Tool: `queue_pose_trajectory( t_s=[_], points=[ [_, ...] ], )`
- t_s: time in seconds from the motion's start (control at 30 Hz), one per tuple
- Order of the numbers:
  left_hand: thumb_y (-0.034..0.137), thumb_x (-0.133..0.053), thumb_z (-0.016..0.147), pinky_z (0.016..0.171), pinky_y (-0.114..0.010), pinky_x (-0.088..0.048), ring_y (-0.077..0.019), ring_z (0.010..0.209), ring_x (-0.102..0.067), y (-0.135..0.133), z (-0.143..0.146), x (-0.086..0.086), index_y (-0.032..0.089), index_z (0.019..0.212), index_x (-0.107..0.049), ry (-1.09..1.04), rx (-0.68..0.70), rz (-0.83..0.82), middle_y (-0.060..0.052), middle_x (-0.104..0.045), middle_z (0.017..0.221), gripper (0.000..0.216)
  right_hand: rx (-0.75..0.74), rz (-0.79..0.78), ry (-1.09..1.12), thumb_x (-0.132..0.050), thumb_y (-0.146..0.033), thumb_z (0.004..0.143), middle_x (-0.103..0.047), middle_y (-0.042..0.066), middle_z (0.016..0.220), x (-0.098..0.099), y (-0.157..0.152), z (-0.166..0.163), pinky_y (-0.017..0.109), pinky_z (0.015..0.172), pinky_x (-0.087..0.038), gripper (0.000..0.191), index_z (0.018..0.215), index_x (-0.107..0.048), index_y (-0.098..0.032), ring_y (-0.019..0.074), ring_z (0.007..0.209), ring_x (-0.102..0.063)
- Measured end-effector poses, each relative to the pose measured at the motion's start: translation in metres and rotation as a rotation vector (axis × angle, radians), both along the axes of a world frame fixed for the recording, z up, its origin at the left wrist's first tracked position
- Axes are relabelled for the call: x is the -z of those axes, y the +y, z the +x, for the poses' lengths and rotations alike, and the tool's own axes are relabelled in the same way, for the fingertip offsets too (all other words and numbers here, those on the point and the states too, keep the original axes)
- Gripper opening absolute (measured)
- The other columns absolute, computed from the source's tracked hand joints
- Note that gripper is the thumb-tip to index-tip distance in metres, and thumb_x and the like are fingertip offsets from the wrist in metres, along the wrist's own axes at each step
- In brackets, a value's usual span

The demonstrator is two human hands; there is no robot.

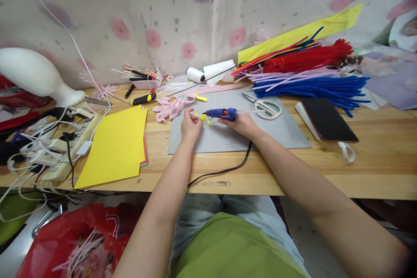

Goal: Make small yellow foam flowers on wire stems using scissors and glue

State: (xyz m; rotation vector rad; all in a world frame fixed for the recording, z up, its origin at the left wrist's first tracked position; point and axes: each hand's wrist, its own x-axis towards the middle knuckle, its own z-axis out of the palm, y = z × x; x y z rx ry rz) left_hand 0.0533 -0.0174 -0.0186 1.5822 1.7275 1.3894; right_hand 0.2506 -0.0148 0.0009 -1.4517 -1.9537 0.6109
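My right hand [243,125] is wrapped round a blue glue gun [224,114], whose nozzle points left. A clear glue stick [252,112] sticks out of its back, and a black cord [236,167] trails down from it. Close to the nozzle, my left hand [191,126] has its fingers curled together at a small yellow piece [203,117]; the exact grip is partly hidden. Another yellow scrap [209,124] lies just below. Both hands are over a grey cutting mat [273,137]. Scissors [267,109] with pale handles rest on the mat, right of the glue gun.
Pink fuzzy shapes [171,108] and a utility knife [143,98] lie behind my left hand. Yellow sheets [114,147] and a power strip [61,167] are at left. Blue pipe cleaners [312,89], red ones [309,58] and a phone [327,119] occupy the right side.
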Motion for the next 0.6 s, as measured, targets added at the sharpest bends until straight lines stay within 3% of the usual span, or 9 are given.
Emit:
queue_pose_trajectory(
  t_s=[0.2,0.6],
  points=[
    [0.012,-0.058,0.066,0.063,-0.025,-0.042,-0.0114,0.061,-0.054,-0.0002,-0.0013,0.0025,0.02,0.105,-0.049,0.011,0.005,0.019,0.003,-0.056,0.068,0.041,-0.078,0.057,-0.016,-0.059,-0.052,0.074,-0.068,0.003,0.083,0.0018,-0.0017,-0.0032,0.027,0.063,-0.04,0.035,0.089,-0.065,-0.021,0.0197,0.074,-0.061],
    [0.013,-0.057,0.068,0.065,-0.026,-0.043,-0.0118,0.063,-0.055,-0.0035,0.0,-0.0016,0.02,0.109,-0.049,0.057,0.005,-0.013,0.002,-0.058,0.072,0.042,-0.044,0.058,-0.054,-0.057,-0.055,0.074,-0.068,0.004,0.083,0.0037,0.0002,-0.0036,0.029,0.062,-0.04,0.037,0.09,-0.065,-0.023,0.0213,0.074,-0.061]
  ],
)
